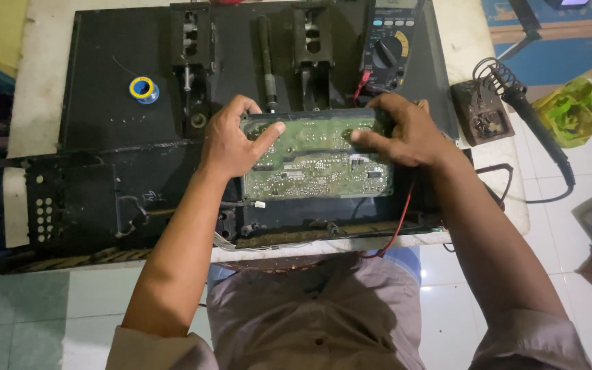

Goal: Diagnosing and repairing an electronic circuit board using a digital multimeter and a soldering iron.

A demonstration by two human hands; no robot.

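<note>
A green circuit board [316, 164] lies solder side up on a large black metal chassis [114, 116] on the workbench. My left hand [231, 140] grips the board's upper left corner, thumb over the top edge and forefinger pressed on its face. My right hand [405, 130] holds the upper right corner, fingers spread flat on the board. A red wire [399, 223] runs from under my right wrist down to the bench's front edge.
A multimeter [388, 48] with a yellow dial ring stands behind the board. A soldering iron [539, 130] rests in a coil stand [481, 103] at the right. A small solder spool [143, 89] lies on the chassis at the left. Tiled floor lies below.
</note>
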